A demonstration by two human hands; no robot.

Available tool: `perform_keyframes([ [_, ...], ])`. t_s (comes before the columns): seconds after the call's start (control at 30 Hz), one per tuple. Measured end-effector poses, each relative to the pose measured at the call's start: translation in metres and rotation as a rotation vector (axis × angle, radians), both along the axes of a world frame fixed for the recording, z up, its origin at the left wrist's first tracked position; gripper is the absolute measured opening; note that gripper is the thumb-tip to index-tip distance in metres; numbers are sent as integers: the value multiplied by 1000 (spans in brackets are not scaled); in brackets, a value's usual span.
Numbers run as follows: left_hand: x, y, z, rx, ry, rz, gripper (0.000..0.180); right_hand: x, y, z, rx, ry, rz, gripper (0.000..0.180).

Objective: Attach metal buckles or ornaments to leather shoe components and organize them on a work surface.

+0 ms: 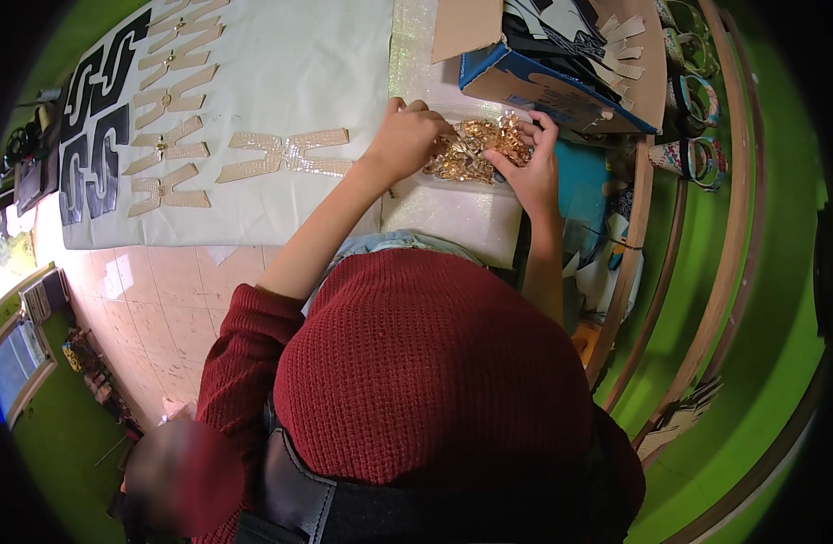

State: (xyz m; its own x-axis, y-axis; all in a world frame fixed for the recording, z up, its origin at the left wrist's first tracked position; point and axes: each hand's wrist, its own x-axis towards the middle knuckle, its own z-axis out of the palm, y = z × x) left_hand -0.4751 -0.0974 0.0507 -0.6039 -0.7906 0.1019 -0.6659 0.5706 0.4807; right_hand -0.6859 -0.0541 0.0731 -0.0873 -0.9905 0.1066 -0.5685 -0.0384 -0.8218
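Observation:
A clear shallow container (475,189) holds a heap of small gold-coloured metal fittings (466,150). My left hand (406,138) reaches over its left side, fingers bent down into the heap; the fingertips are partly hidden among the pieces. At the right side of the heap is my right hand (536,163), thumb and fingers apart, the thumb touching the metal pieces. Left of my left forearm lies a pair of beige, crocodile-textured straps (285,154). Farther left, similar beige straps (167,145) lie in a column, several with a gold fitting at the middle.
Black cut-out shapes (97,168) lie along the far left of the white-covered table (290,82). A blue cardboard box (525,86) full of dark and pale scraps stands behind my right hand. Wooden rails (729,181) and hanging patterned bands (693,159) line the right side.

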Motion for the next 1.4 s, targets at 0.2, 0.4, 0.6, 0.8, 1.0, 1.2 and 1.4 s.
perform_keyframes([
  [0.2, -11, 2, -13, -37, -112, 33, 7, 6, 1, 3, -85, 298, 41, 64],
  [0.4, -1, 6, -15, 3, -38, 26, 13, 8, 3, 16, 134, 318, -38, 65],
  [0.6, 9, 16, -10, 23, -21, 22, 12, 0, 2, 10, 175, 168, 1, 59],
  [0.8, 9, 15, -2, 47, 58, 79, 14, 1, 4, 14, 172, 192, 88, 63],
  [1.0, -2, 6, 17, 7, -65, 37, 17, 2, 7, 8, 151, 209, 44, 64],
  [1.2, -6, 3, -6, -23, -249, -66, 19, 14, 12, 20, 130, 366, -70, 66],
  [1.4, -1, -9, -7, -45, -200, -74, 16, 8, 18, 16, 53, 405, 62, 66],
])
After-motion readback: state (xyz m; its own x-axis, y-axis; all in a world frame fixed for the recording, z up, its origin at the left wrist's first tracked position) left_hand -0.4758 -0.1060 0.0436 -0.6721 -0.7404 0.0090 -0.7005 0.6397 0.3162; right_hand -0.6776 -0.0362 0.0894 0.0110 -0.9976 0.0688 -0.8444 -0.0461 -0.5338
